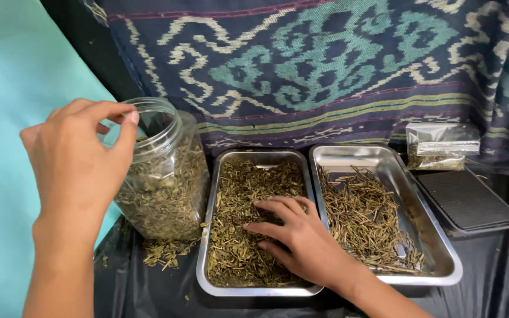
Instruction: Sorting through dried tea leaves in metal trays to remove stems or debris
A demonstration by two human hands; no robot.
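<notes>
Currently your left hand (75, 159) pinches the jar (163, 176) rim at 9 o'clock; right hand (293, 232), fingers spread, holding nothing, sorts the half-picked left tray (254, 221).

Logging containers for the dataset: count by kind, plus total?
Steel trays: 2
Clear jar: 1
Clear pouch: 1
Black ribbed tray: 1
Total: 5
</notes>
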